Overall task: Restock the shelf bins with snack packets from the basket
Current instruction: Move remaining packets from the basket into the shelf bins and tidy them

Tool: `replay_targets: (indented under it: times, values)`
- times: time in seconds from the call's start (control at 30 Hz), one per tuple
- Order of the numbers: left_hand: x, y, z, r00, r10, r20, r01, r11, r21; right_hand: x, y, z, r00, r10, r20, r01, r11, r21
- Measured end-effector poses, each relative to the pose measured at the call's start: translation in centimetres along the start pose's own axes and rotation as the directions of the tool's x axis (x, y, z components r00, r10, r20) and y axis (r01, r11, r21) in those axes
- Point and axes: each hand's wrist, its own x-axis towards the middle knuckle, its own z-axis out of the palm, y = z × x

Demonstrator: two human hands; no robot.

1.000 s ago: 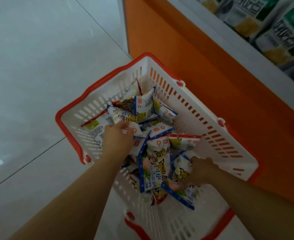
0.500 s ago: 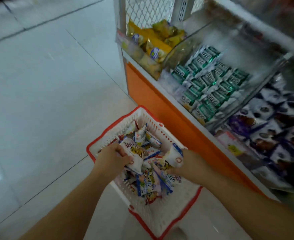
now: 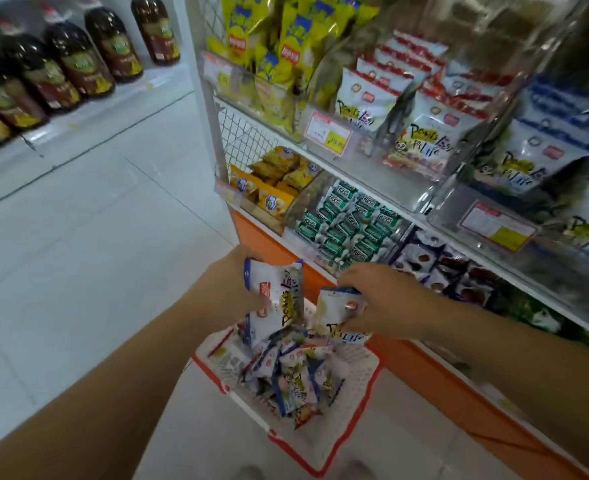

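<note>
White plastic with a red rim, that's the basket [image 3: 358, 372], sitting on the pale floor [image 3: 95, 254] at roughly 6 o'clock in our view and heaped with small white-and-blue snack packets [image 3: 293, 382]. Both our hands are raised just above it. Our left hand [image 3: 232, 289] has its fingers curled round a blue-edged packet [image 3: 275, 306], printed side facing us; could be more than one in that grip, we honestly can't tell. Our right hand [image 3: 379, 299] pinches a second packet [image 3: 338, 313] by its top so it hangs over the pile. The shelf unit fills everything from 12 to 3 o'clock. Its clear bins [image 3: 421, 199] at about 2 o'clock hold bigger bags with the same lettering, red-topped bags [image 3: 421, 133] and, further right, blue-topped bags [image 3: 528, 157]. Green packets [image 3: 348, 220] sit one level down at 1 o'clock, yellow bags [image 3: 279, 46] up at 12. Dark bottles [image 3: 61, 64] line another shelf at 10 o'clock. An orange base panel [image 3: 442, 375] runs right beside the basket.
</note>
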Motion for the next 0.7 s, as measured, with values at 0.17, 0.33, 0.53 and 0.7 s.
replay_targets:
  times: [0.17,0.33,0.53,0.7]
  values:
    - [0.7,5.1,-2.1,0.963,0.194,0.184,-0.212,0.974,0.085,-2.2,-1.6,-2.9,0.994,-0.111,-0.01,0.11,0.99,-0.085]
    - [1.4,10.0,-2.8,0.89,0.381,0.251,-0.404,0.914,0.042,-3.9,-2.2,-3.6,0.988,-0.063,-0.139,0.083,0.986,0.142]
    - [2.5,15.0,-3.4,0.795,0.567,0.216,-0.541,0.823,-0.173,-7.6,-1.1,-5.7,0.92,0.137,-0.367,-0.024,0.955,0.296]
    - [3.0,19.3,-2.1,0.736,0.649,0.191,-0.635,0.76,-0.138,-11.4,1.8,-8.2,0.805,0.287,-0.519,-0.103,0.929,0.354]
